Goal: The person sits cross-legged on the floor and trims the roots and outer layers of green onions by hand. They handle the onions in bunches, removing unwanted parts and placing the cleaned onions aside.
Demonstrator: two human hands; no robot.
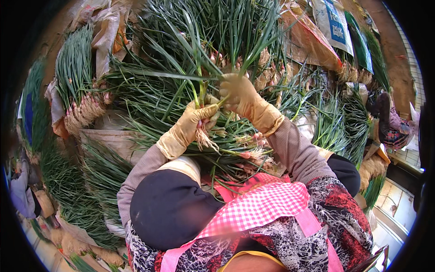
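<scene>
My left hand (200,117), in a yellowish rubber glove, is closed around the lower stems of a few green plants with pinkish bulbs and pale roots (205,137), which hang below the fist. Close on its right, my right hand (237,93), gloved alike, pinches a leaf or stem (222,101) that runs from the left hand; which part exactly I cannot tell. Long green leaves rise above both hands. Beneath them, across my lap, lies a loose heap of the same plants, one with a pink bulb (245,155) near my apron (258,207).
A dense pile of leafy plants (210,27) lies ahead. Bundled plants (76,71) stand at the left, near plastic sacks (110,37). Printed sacks (333,25) cover bundles at the upper right. Parts of other people show at the far right (396,125) and far left (23,193).
</scene>
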